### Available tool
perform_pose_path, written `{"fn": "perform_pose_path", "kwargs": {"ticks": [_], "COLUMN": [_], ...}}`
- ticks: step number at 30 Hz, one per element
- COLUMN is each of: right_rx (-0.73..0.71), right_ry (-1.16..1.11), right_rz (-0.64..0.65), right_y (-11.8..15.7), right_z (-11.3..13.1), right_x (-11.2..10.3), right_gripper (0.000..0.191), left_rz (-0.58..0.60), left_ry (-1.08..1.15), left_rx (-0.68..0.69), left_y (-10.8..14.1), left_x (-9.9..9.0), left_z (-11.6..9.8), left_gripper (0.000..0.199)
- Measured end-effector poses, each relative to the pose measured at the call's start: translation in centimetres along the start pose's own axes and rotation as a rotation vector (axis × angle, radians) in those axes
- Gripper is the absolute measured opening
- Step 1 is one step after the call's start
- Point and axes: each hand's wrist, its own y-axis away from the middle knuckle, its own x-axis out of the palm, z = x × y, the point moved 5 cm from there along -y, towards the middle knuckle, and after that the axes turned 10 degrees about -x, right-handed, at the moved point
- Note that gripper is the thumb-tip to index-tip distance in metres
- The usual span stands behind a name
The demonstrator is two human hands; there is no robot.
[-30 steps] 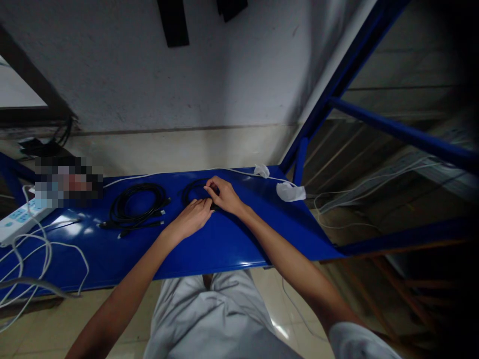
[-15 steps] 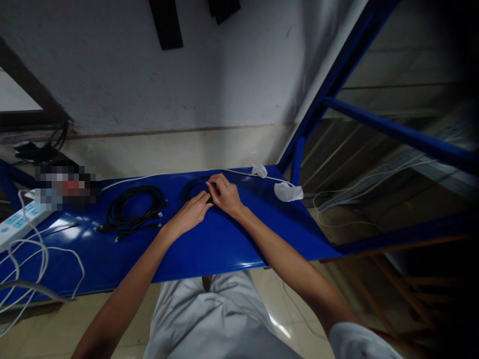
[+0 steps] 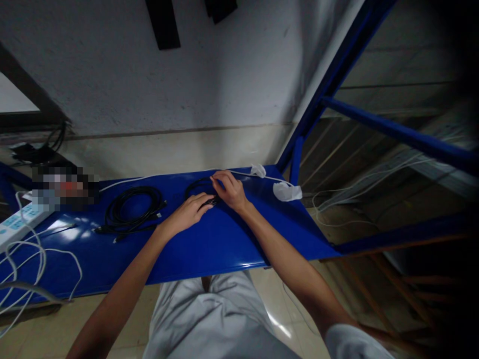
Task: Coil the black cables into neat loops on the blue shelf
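A coiled black cable (image 3: 195, 184) lies on the blue table, partly hidden behind my hands. My left hand (image 3: 189, 213) is closed on the near side of this coil, its fingers and thumb around the strands. Just to its right, my right hand (image 3: 231, 190) is bent over the coil's right side, thumb and fingertips pinched together on the cable. The exact strand in the pinch is hard to make out. To the left rests another coiled black cable (image 3: 108, 212), loosely looped, with its plug ends pointing right and toward me.
The blue table (image 3: 209, 249) stands against the wall. A white power strip (image 3: 26, 217) and tangled white cables (image 3: 45, 249) are at left. Crumpled white pieces (image 3: 287, 191) lie at the right back, near a thin white cable. Blue frame bars (image 3: 297, 159) rise at right.
My hands have moved slightly apart, the right one shifting a little right and the left one lying flatter over the coil. More of the black strands shows between them.
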Motion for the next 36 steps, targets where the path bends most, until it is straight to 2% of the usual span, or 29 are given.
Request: {"fn": "perform_pose_path", "kwargs": {"ticks": [7, 14, 19, 25, 30, 36], "right_rx": [0.031, 0.045, 0.185, 0.402, 0.424, 0.439], "right_ry": [-0.053, -0.101, -0.002, 0.108, 0.0, -0.044], "right_rz": [-0.006, 0.13, 0.152, 0.142, 0.155, 0.126], "right_y": [0.0, 0.2, 0.4, 1.1, 1.6, 1.5], "right_z": [-1.8, -2.8, -3.8, -4.3, -3.8, -3.9], "right_x": [-1.0, -0.5, -0.3, 0.9, 2.5, 2.5], "right_gripper": [0.017, 0.022, 0.025, 0.01, 0.006, 0.008], "left_rz": [0.071, 0.159, 0.14, 0.107, 0.083, 0.086], "left_ry": [0.057, 0.077, -0.008, -0.125, -0.049, 0.015], "left_rx": [0.019, 0.045, 0.021, 0.038, 0.073, 0.105], "left_y": [0.9, 1.2, 2.5, 3.6, 3.8, 3.9], "left_x": [-1.0, -0.4, -0.1, 1.1, 2.1, 2.8], "left_z": [1.0, 1.0, 0.6, -1.2, -1.5, -0.9], "left_gripper": [0.044, 0.044, 0.037, 0.034, 0.032, 0.035]}}
